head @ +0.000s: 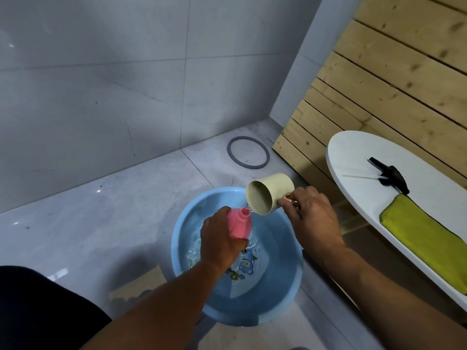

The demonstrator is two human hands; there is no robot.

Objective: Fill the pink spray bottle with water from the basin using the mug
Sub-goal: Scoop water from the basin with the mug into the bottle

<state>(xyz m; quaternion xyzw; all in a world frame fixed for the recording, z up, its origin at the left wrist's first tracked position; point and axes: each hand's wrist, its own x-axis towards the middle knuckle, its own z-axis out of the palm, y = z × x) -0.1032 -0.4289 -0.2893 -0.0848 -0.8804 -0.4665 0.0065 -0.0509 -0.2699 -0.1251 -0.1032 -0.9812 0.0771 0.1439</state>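
At the centre of the frame we see our left hand [219, 238] wrapped around a smooth pink spray bottle [239, 224], its threaded neck uncapped, held over the round blue plastic basin [290, 289]. Our right hand [309, 213] grips the handle of a matte cream mug [267, 193], tipped so its rim sits just beside the bottle's mouth — a thin stream of water runs between them. Rippled water and a cartoon print show in the basin's bottom; no writing is legible. At right, a white oval table [353, 152] carries the black spray head [390, 175] and a fuzzy yellow-green cloth [424, 238] — a grey ring [248, 155] lies on the glossy tiles.
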